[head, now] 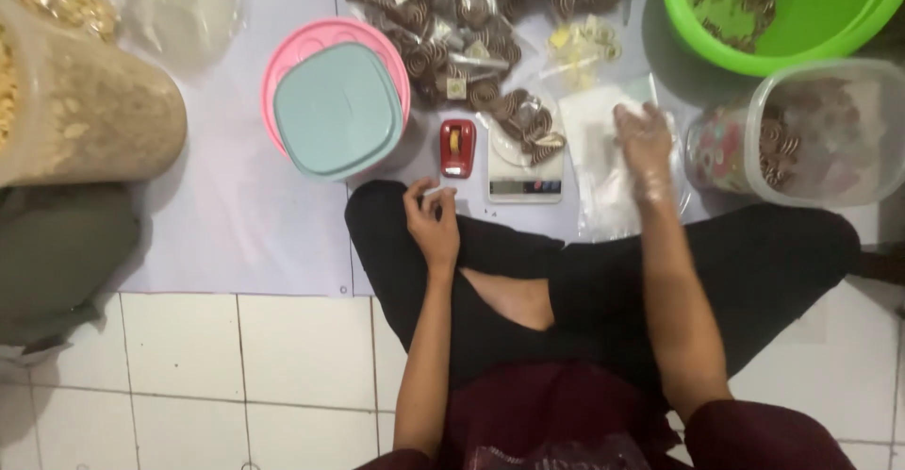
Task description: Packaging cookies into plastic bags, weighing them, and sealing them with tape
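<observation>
At lower centre of the frame my left hand [432, 225] pinches a small strip of clear tape, just below the red tape dispenser [457, 148]. Right of the scale [524, 164], my gloved right hand [646, 149] lies flat and open on the thin plastic bags [603, 164], gripping nothing. They look light, limp and slippery; I'd pinch an edge.
</observation>
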